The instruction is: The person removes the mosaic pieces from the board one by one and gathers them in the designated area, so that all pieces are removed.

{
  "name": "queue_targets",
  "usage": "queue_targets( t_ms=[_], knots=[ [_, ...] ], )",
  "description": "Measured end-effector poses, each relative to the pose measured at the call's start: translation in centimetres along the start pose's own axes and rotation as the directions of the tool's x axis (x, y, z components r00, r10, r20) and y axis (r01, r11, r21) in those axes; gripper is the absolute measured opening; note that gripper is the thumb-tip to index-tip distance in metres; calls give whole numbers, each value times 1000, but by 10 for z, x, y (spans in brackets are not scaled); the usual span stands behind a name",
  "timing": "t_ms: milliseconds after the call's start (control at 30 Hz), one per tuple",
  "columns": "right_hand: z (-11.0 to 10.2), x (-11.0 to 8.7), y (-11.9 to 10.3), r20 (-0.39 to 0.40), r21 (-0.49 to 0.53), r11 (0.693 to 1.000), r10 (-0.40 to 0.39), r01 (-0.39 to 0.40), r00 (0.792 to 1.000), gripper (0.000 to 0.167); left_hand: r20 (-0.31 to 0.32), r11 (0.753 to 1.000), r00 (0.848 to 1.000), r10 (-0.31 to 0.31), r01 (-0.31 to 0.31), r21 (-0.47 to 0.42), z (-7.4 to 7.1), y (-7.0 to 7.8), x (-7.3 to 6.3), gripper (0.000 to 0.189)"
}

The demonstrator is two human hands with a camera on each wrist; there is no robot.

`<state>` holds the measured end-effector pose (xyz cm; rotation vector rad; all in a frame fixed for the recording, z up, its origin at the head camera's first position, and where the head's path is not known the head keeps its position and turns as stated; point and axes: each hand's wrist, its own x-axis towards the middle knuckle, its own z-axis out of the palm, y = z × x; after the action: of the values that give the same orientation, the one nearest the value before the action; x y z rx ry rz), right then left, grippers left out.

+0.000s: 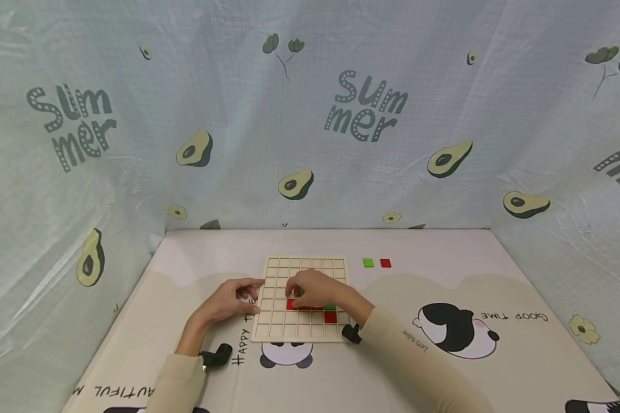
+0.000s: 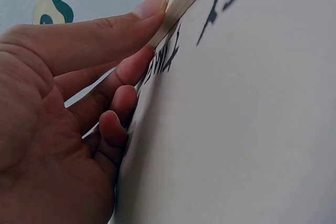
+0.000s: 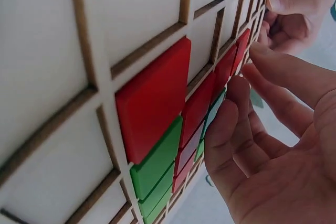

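A pale wooden grid board [image 1: 281, 331] lies on the table, with a cluster of red and green square tiles set in its cells. My left hand [image 1: 229, 299] is at the board's left edge, thumb and forefinger spread apart and both touching the rim. Over the middle of the board, my right hand [image 1: 317, 288] has its thumb and forefinger at the leftmost red tile [image 1: 290, 304], pinching it at its cell. A nearer red tile [image 3: 155, 98] and a green tile [image 3: 157, 156] sit flat in their cells. My right hand hides part of the cluster from above.
A loose green tile [image 1: 368, 263] and a loose red tile [image 1: 386, 263] lie on the table beyond the board's right side. The tablecloth [image 1: 392, 367] has panda prints and lettering. A cloth wall [image 1: 310, 218] with avocado prints rises behind the table and along both sides.
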<state>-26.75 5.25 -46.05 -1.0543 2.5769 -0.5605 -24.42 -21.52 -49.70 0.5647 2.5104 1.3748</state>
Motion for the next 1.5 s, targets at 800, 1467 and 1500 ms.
queue_targets(
  t_ms=[800, 1467, 1500],
  knots=[
    [4, 2, 3, 15, -7, 1000, -1, 1, 1000, 15, -3, 1000, 1000, 2, -2, 6, 1, 0, 2, 69],
    [-4, 0, 2, 43, 15, 1000, -25, 24, 999, 16, -6, 1000, 1000, -1, 1, 12, 2, 0, 3, 67],
    [-5, 0, 3, 46, 19, 999, -26, 25, 999, 18, -8, 1000, 1000, -4, 4, 13, 2, 1, 3, 67]
  ],
)
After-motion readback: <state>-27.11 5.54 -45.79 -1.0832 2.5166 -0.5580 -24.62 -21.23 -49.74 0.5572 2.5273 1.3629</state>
